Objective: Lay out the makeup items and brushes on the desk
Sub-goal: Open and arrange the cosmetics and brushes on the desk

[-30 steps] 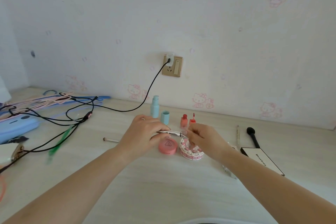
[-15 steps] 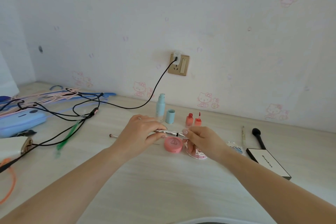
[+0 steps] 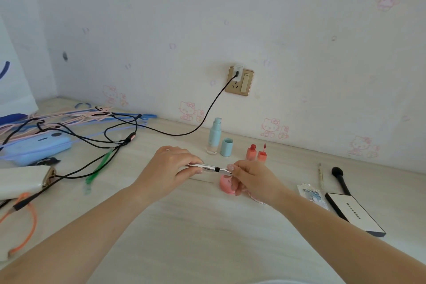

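Both hands meet over the middle of the pale wood-grain desk [image 3: 207,237]: the left hand [image 3: 171,168] curls its fingers and thumb round one end of a slim, shiny silver tube [image 3: 208,166], while the right hand [image 3: 251,178] pinches the other end past a narrow black band, so the tube lies level between them, lifted off the surface. Directly beneath, at six o'clock from the tube, a round coral-pink compact [image 3: 225,185] lies flat, partly hidden by the right hand. At twelve o'clock, near the wall, stand a tall pale-blue pump bottle [image 3: 214,137] and its squat cylindrical blue cap [image 3: 226,147] just beside it, then two small coral lip-tint bottles [image 3: 256,153] side by side. Out at three o'clock lie a thin pencil [image 3: 320,174], a black-bristled brush [image 3: 340,178], a crinkled clear sachet [image 3: 311,196] and a flat rectangular white-and-black palette box [image 3: 356,214]. At nine o'clock, tangled black cables [image 3: 96,143] cross a soft blue case [image 3: 36,148].
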Available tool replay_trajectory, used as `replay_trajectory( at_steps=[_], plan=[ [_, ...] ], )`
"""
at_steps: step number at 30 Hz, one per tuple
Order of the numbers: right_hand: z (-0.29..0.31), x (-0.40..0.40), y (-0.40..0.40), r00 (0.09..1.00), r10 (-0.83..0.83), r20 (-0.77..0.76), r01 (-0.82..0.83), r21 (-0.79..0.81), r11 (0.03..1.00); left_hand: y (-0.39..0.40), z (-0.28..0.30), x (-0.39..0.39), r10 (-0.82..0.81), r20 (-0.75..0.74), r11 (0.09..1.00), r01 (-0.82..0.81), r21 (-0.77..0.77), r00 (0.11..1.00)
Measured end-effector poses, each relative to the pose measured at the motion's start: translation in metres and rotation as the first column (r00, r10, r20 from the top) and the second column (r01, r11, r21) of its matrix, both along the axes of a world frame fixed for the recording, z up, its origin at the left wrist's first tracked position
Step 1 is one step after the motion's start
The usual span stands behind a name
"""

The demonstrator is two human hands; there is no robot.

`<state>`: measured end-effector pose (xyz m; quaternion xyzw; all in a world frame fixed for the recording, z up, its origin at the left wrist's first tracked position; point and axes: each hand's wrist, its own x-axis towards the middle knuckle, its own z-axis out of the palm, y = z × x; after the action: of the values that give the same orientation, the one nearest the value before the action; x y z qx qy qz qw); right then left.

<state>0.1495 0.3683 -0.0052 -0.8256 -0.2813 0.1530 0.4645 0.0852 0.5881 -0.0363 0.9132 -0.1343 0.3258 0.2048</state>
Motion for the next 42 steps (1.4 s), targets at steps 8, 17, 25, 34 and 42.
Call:
replay_trajectory(
  at_steps=[8,17,25,34,42],
  plan=[
    [-0.017,0.0,0.023,0.994,-0.036,0.103,0.034,0.015,0.999,0.033,-0.01,-0.011,-0.023,-0.119,0.997,0.014,-0.074,0.993],
    [-0.029,-0.007,0.044,0.953,-0.056,0.298,0.107,-0.157,0.982,0.065,-0.026,-0.016,0.031,-0.159,0.997,-0.041,-0.06,0.987],
    [-0.046,-0.005,0.066,0.866,0.074,0.495,0.141,-0.385,0.912,0.076,-0.04,-0.013,0.166,-0.208,0.986,-0.167,0.014,0.964],
    [-0.051,0.0,0.075,0.852,0.11,0.512,0.146,-0.435,0.888,0.08,-0.046,-0.009,0.192,-0.321,0.981,-0.19,0.036,0.927],
    [-0.052,0.002,0.076,0.856,0.108,0.506,0.144,-0.434,0.889,0.08,-0.042,-0.013,0.191,-0.41,0.98,-0.197,0.026,0.892]
  ],
)
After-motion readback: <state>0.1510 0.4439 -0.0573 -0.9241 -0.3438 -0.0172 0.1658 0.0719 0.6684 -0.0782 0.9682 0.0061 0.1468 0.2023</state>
